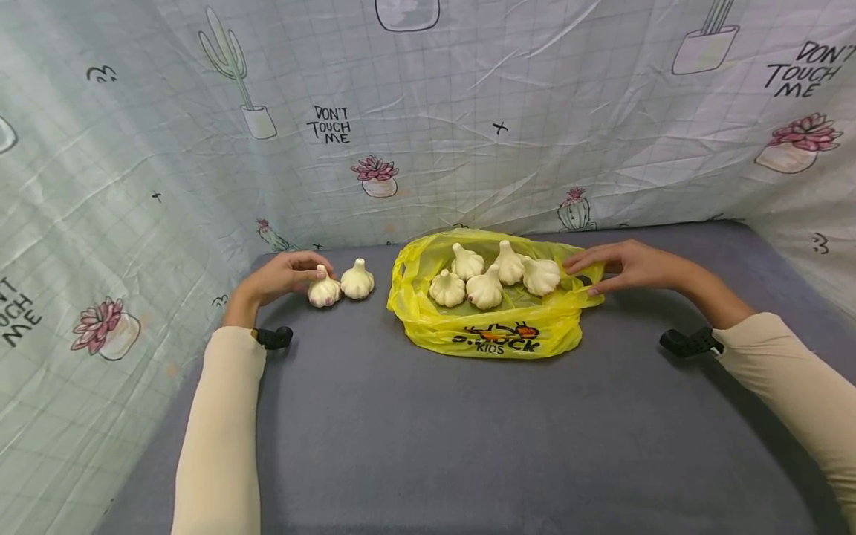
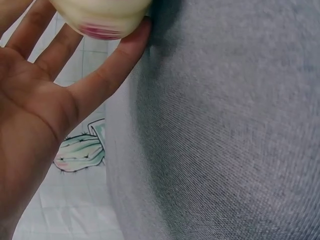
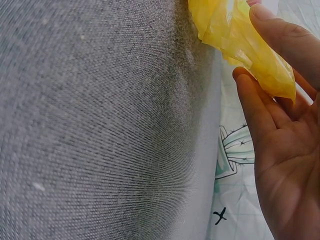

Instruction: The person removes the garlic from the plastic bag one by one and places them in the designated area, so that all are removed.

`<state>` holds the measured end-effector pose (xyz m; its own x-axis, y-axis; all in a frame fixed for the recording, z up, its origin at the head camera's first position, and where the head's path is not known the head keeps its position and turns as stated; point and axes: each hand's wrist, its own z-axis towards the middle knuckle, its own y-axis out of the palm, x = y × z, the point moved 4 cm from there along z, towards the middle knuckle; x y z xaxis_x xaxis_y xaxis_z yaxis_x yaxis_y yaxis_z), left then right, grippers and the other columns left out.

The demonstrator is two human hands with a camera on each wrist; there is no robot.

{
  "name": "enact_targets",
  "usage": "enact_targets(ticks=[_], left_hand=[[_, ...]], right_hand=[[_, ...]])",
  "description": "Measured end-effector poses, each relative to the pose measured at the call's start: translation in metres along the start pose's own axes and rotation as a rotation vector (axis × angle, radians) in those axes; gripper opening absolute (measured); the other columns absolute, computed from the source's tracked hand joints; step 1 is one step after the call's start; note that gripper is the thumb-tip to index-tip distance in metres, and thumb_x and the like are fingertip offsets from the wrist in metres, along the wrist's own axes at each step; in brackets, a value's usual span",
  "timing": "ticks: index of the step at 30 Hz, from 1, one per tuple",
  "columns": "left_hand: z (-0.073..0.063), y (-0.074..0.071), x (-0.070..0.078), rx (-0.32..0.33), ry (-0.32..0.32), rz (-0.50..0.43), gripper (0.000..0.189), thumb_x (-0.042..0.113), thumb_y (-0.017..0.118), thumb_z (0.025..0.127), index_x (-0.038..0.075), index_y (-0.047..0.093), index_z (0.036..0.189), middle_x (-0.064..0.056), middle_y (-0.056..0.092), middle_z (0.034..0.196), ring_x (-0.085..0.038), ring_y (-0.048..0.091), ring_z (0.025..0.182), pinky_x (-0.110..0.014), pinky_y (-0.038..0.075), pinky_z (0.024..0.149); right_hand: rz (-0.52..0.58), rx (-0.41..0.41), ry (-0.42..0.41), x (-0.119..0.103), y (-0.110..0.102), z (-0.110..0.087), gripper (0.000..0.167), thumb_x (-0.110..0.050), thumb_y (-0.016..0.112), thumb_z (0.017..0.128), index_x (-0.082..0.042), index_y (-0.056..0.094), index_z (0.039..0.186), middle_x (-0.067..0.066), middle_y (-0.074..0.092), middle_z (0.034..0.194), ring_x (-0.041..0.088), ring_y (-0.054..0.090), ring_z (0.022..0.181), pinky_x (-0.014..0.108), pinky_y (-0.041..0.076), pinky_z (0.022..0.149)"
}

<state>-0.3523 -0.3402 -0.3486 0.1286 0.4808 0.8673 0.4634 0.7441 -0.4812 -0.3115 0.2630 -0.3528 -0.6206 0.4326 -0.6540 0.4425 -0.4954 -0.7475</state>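
Note:
My left hand [image 1: 286, 275] holds a white garlic bulb [image 1: 324, 290] at the left of the table, fingers behind it and thumb at its side. In the left wrist view, fingertips meet the sides of this garlic bulb [image 2: 102, 15], whose base is purple-tinged. A second garlic bulb [image 1: 357, 281] stands just to its right. The yellow plastic bag [image 1: 424, 327] lies spread with its mouth up, several garlic bulbs [image 1: 484, 290] inside. At the bag's right end, my right hand [image 1: 635, 266] grips its edge; the right wrist view shows yellow plastic [image 3: 250, 50] between thumb and fingers.
A grey cloth-covered table [image 1: 428, 438] extends in front of the bag. Behind and to the left hangs a pale curtain [image 1: 455, 119] printed with cacti and lettering. Black wrist cameras [image 1: 689, 343] sit on both wrists.

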Motion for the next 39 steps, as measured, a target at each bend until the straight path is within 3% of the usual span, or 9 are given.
enact_targets(ticks=[6,10,15,19,25,28,34,39], left_hand=[[0.0,-0.001,0.006,-0.059,0.014,0.03,0.03,0.018,0.063,0.103,-0.001,0.065,0.126,-0.014,0.069,0.124,-0.022,0.066,0.112,-0.041,0.057,0.085],[-0.003,0.0,0.012,-0.056,0.009,0.073,0.04,0.019,0.065,0.102,0.003,0.06,0.138,-0.015,0.065,0.134,-0.027,0.061,0.123,-0.036,0.054,0.09],[-0.004,0.001,0.022,-0.001,0.01,0.088,0.046,0.023,0.066,0.101,0.015,0.055,0.145,-0.014,0.059,0.143,-0.036,0.051,0.136,-0.043,0.049,0.103],[-0.003,0.009,0.043,0.074,0.067,0.163,0.043,0.029,0.06,0.105,0.015,0.055,0.145,-0.012,0.058,0.144,-0.038,0.051,0.136,-0.052,0.043,0.109],[0.0,0.039,0.088,0.211,0.204,0.316,0.045,0.026,0.059,0.105,0.012,0.052,0.148,-0.01,0.053,0.149,-0.032,0.049,0.139,-0.053,0.039,0.113],[0.003,0.056,0.111,0.242,0.285,0.348,0.045,0.02,0.06,0.105,0.014,0.051,0.149,-0.008,0.052,0.151,-0.029,0.048,0.14,-0.052,0.037,0.115],[0.012,0.096,0.151,0.169,0.449,0.383,0.041,0.02,0.059,0.105,0.018,0.055,0.146,-0.001,0.055,0.148,-0.019,0.05,0.138,-0.045,0.04,0.114],[0.03,0.129,0.169,0.087,0.531,0.37,0.04,0.023,0.056,0.107,0.016,0.055,0.146,0.0,0.056,0.147,-0.015,0.049,0.139,-0.044,0.041,0.114]], right_hand=[[-0.008,-0.001,0.007,0.001,-0.001,0.001,0.043,-0.014,0.079,0.09,-0.013,0.069,0.131,0.013,0.058,0.144,-0.01,0.045,0.13,0.018,0.052,0.091],[-0.005,-0.003,0.008,0.003,-0.001,0.0,0.043,-0.013,0.079,0.09,-0.012,0.069,0.132,0.015,0.057,0.145,-0.01,0.046,0.129,0.021,0.054,0.089],[-0.014,-0.007,-0.01,0.001,0.0,0.001,0.043,-0.012,0.079,0.09,-0.012,0.069,0.132,0.015,0.058,0.144,-0.009,0.044,0.132,0.02,0.052,0.092],[-0.036,0.009,-0.016,-0.002,-0.002,0.002,0.043,-0.012,0.08,0.089,-0.014,0.07,0.131,0.012,0.06,0.143,-0.009,0.045,0.129,0.02,0.053,0.088],[-0.033,0.015,-0.03,-0.004,-0.005,0.001,0.043,-0.01,0.08,0.089,-0.012,0.07,0.131,0.012,0.059,0.143,-0.009,0.045,0.131,0.017,0.052,0.09],[-0.034,0.015,-0.046,-0.006,-0.004,0.001,0.043,-0.009,0.08,0.089,-0.011,0.07,0.131,0.012,0.059,0.143,-0.009,0.045,0.131,0.016,0.051,0.09],[-0.033,0.015,-0.065,-0.007,-0.004,0.0,0.044,-0.009,0.079,0.089,-0.011,0.069,0.131,0.011,0.059,0.143,-0.009,0.044,0.132,0.013,0.049,0.092],[-0.04,0.018,-0.065,-0.008,-0.004,0.0,0.044,-0.008,0.08,0.088,-0.011,0.069,0.131,0.01,0.059,0.144,-0.009,0.044,0.132,0.014,0.049,0.092]])
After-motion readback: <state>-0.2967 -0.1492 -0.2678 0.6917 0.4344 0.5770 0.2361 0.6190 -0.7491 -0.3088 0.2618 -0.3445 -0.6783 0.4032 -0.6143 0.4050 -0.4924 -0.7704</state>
